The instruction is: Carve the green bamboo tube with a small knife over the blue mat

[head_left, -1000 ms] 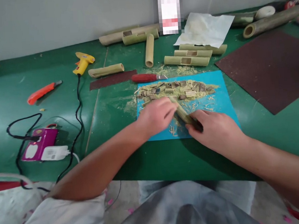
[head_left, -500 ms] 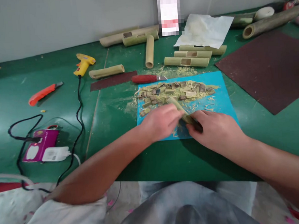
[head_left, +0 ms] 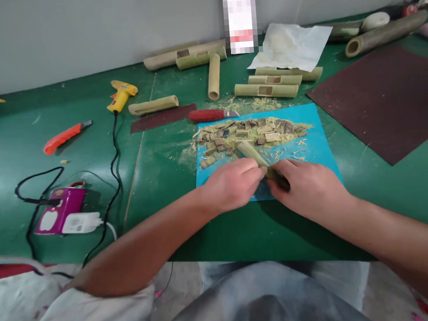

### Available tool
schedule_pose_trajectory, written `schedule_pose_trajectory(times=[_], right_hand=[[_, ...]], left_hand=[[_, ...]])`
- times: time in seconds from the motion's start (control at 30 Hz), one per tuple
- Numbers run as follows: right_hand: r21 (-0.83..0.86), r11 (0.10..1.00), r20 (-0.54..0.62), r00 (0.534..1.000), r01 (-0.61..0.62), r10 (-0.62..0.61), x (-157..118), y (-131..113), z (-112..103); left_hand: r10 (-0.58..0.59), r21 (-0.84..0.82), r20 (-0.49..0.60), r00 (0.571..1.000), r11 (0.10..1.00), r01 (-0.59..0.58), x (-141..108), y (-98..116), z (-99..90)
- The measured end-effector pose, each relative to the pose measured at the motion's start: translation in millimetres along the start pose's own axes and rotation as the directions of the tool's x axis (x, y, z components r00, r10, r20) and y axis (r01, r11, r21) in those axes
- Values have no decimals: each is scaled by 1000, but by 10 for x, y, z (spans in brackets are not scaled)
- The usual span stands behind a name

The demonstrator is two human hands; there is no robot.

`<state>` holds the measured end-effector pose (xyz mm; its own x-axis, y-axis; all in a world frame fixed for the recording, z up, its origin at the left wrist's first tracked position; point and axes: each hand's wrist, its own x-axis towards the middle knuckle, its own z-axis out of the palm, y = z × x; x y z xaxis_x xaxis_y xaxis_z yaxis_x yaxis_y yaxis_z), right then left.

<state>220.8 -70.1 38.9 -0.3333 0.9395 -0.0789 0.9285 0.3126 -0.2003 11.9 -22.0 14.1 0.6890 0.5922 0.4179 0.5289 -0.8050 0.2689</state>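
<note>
A short green bamboo tube (head_left: 252, 152) slants over the blue sheet (head_left: 322, 138), its near end dark. My right hand (head_left: 307, 185) is closed round that near end. Pressed against the tube's left side is my left hand (head_left: 235, 183), its fingers curled into a pinch; whatever sits between thumb and fingers is hidden. Just beyond lie bamboo chips (head_left: 243, 132) and pale sawdust, spread across the sheet. A red-handled knife (head_left: 211, 114) rests along the sheet's far edge.
Several cut bamboo tubes (head_left: 266, 90) lie at the back, some under white paper (head_left: 290, 47). On the left are a yellow glue gun (head_left: 120, 94), an orange utility knife (head_left: 64, 137) and a purple power strip (head_left: 61, 210) with cables. Dark brown sheet (head_left: 386, 104) lies right.
My left hand has slid slightly toward me along the tube, uncovering more of its far part. My right hand keeps its hold, nearly still. The view has shifted slightly.
</note>
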Motion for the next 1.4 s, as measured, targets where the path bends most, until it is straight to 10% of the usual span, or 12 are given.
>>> schedule_pose_trajectory(times=[0.13, 1.4], right_hand=[[16, 1000, -10, 1000, -13, 13, 8, 6, -1], [64, 998, -12, 1000, -9, 10, 13, 24, 0]], left_hand=[[-82, -19, -126, 989, 997, 80, 6, -34, -8], [-37, -62, -60, 998, 998, 34, -6, -60, -14]])
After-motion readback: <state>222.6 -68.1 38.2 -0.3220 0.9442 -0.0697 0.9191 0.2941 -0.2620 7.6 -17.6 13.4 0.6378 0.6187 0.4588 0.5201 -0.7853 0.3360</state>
